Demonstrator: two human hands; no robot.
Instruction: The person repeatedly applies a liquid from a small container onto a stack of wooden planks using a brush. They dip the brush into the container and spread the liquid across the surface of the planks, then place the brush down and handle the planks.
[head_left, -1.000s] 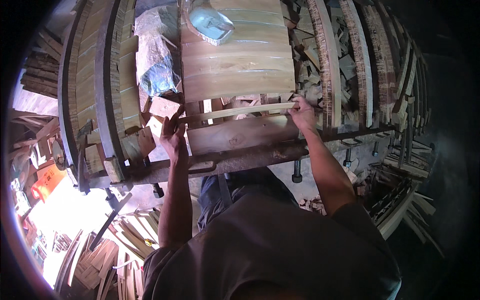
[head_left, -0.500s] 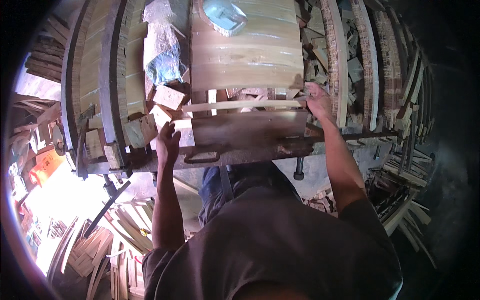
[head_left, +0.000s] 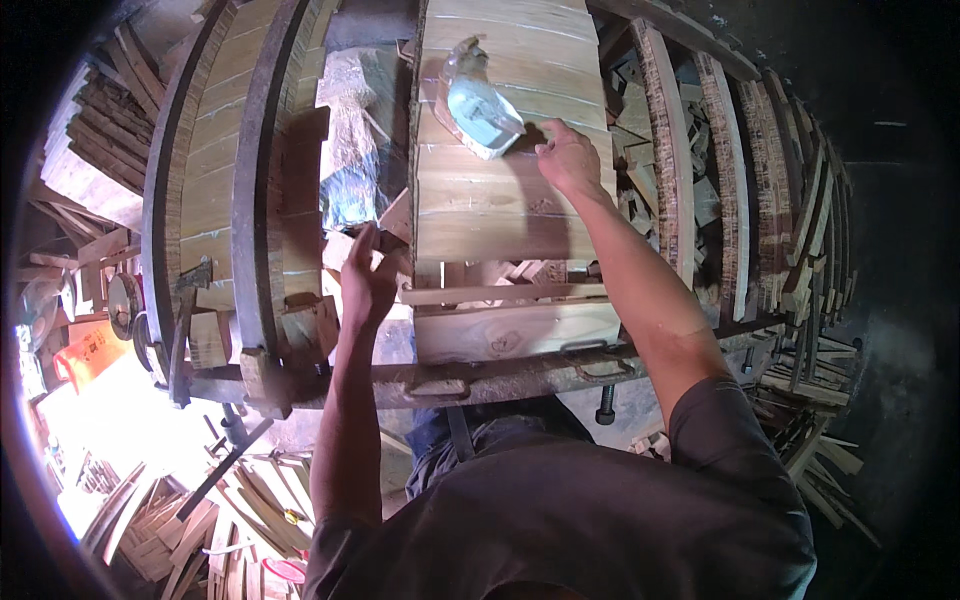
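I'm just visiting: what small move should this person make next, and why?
Probably shift the right hand slightly left and take the stick-like thing in the pale tub: the hand appears empty, its fingers are close beside the tub, and the stick's end points toward them.

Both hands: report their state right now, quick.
Left hand: open, nothing visible in it.
Right hand: open, nothing visibly held, near the white-rimmed container.

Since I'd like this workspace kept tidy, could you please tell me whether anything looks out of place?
Nothing looks clearly spilled, but loose wood strips at lower left lie heaped at uneven angles, which looks untidy. The tub on the plank panel also looks messy, its rim uneven and discoloured.
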